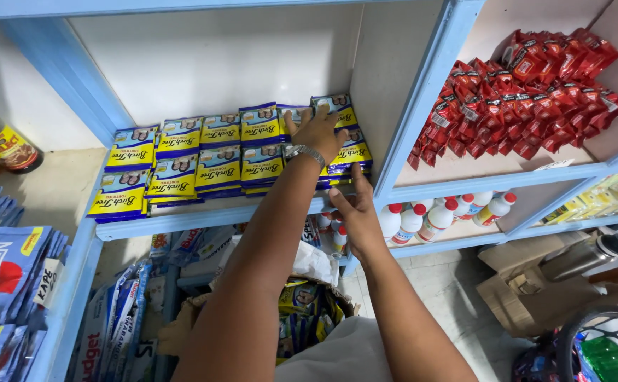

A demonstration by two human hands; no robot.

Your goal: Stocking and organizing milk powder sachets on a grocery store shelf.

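Observation:
Rows of blue and yellow sachets (203,159) lie stacked on a light blue shelf (203,219). My left hand (318,131), with a metal watch on its wrist, rests flat on the sachets at the right end of the rows, fingers spread. My right hand (357,212) sits lower, its fingers touching the front edge of the rightmost stack (353,152). Neither hand visibly grips a packet. Below my arms an open bag or box holds more of the same yellow and blue sachets (307,311).
Red sachets (521,92) are piled on the shelf to the right, with white red-capped bottles (436,212) beneath. Blue packets (5,269) and a brown bottle (1,145) fill the left shelf. Cardboard (528,290) and a black basket (606,339) sit on the floor at right.

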